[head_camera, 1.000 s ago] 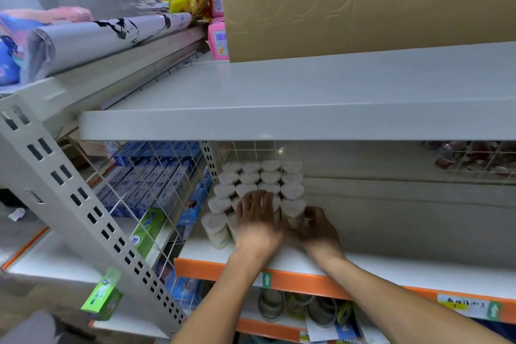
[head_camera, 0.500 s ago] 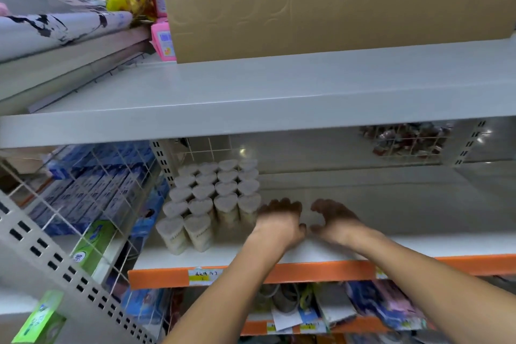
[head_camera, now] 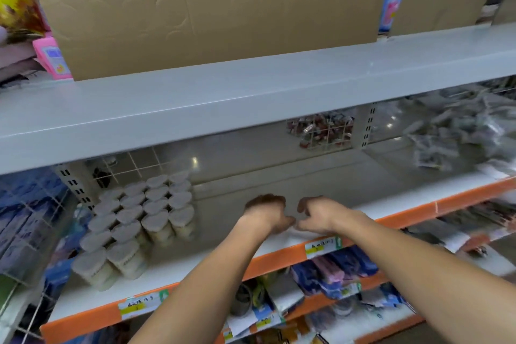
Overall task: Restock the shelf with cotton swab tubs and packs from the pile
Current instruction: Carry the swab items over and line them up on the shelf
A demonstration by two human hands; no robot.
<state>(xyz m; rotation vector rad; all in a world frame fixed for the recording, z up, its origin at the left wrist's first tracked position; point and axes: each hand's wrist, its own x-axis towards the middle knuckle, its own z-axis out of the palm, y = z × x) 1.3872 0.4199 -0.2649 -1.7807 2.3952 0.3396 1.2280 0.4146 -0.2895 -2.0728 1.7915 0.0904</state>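
Tubs (head_camera: pixel 139 220) fill only the shelf's (head_camera: pixel 391 212) left end in rows, rest bare, pile (head_camera: pixel 452 131) of packs at far right; left hand (head_camera: pixel 266 213) and right hand (head_camera: pixel 318 213) loosely curled, empty.

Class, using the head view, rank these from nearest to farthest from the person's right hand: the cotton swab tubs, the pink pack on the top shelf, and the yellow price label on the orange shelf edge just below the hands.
1. Price label, just below the right hand.
2. Tubs, to the left, same shelf.
3. Pink pack, far upper left, top shelf.
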